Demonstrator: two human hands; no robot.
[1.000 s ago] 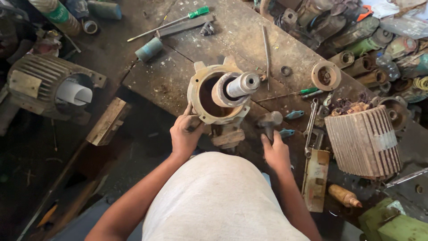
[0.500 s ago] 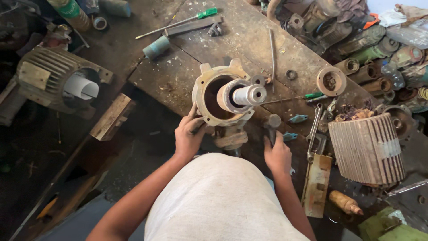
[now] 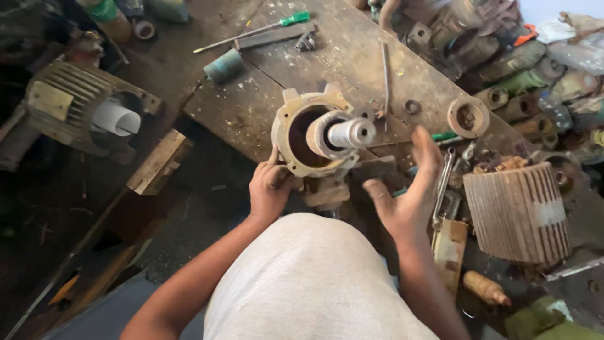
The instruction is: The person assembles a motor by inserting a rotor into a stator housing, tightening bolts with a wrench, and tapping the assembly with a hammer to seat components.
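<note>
Left hand [image 3: 269,187] is gripping the lower rim of the motor end housing [image 3: 306,135] at frame centre; right hand [image 3: 409,192] is hovering spread, empty. Looks like heavy, rigid, greasy cast metal: best held by rim, not shaft [image 3: 351,133].

Bare bench [image 3: 352,56] beyond my motor housing [image 3: 313,135] offers passage; a ribbed rotor [image 3: 517,211] and wrenches [image 3: 443,189] crowd my right hand [image 3: 406,189], and a drop borders my left hand [image 3: 269,189].
</note>
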